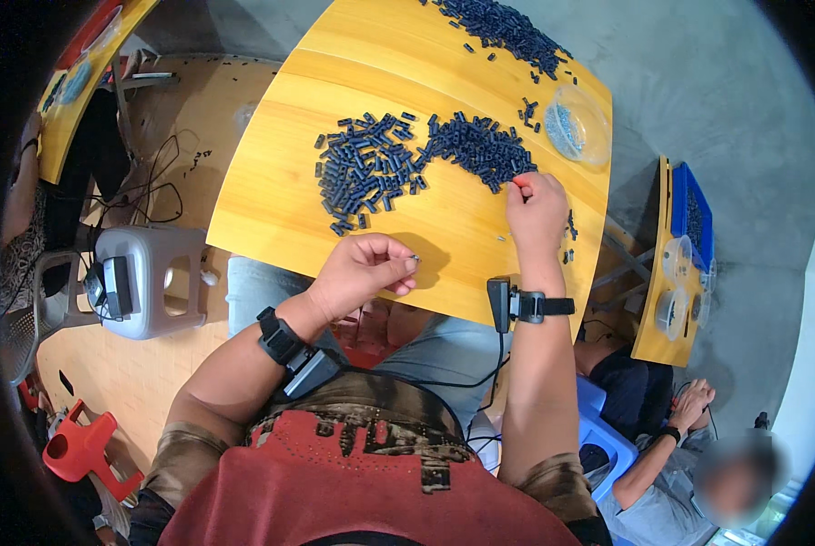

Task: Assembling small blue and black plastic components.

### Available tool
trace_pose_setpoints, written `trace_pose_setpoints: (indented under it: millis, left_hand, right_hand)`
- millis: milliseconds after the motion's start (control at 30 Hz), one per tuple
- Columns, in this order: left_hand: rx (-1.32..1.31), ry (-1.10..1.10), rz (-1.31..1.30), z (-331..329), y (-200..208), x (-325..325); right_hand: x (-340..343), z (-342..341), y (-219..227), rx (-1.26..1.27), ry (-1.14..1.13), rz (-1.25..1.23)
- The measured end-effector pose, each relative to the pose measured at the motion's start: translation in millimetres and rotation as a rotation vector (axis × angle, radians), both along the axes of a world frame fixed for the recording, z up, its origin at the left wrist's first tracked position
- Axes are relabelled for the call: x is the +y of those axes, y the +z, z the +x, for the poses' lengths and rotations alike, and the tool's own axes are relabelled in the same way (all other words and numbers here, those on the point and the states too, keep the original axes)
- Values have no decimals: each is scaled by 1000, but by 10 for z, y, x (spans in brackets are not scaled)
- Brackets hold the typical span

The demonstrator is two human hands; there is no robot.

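My left hand (366, 271) is raised over the near edge of the yellow table (271, 173). Its thumb and forefinger pinch a small piece with a dark, shiny tip (415, 257), too small to name. At the near right end of a heap of short black cylindrical pieces (480, 150), my right hand (536, 211) has its fingers closed. Those fingertips touch the heap, and whatever they may hold is hidden. A looser heap of similar black pieces (366, 173) lies to the left, ahead of my left hand.
Beyond my right hand stands a clear bowl (598, 136) with small pale-blue bits. Another black heap (507, 32) lies at the far edge. A grey stool (148, 273) is at left. At right are a blue tray (680, 209), clear tubs (671, 314) and a seated person (653, 491).
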State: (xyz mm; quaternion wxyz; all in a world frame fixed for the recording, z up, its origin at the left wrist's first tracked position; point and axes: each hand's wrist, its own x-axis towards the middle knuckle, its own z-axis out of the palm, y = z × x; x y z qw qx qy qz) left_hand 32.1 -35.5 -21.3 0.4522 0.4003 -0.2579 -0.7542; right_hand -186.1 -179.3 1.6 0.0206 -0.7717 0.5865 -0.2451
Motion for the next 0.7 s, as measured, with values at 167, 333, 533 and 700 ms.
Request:
trace_pose_setpoints:
  millis: [167,333,533,700]
  left_hand:
    - [-22,-7,-7,10,1,2]
    - [-46,-12,-29,-12,-20,11]
    - [-66,15,-49,-18,-43,38]
    - [26,79,-56,-42,-47,82]
  right_hand:
    - [382,9,140,-473,-75,383]
    - [889,-41,120,-953,172,609]
    - [1191,23,225,-1071,198,722]
    - [1330,24,293,-987,123,724]
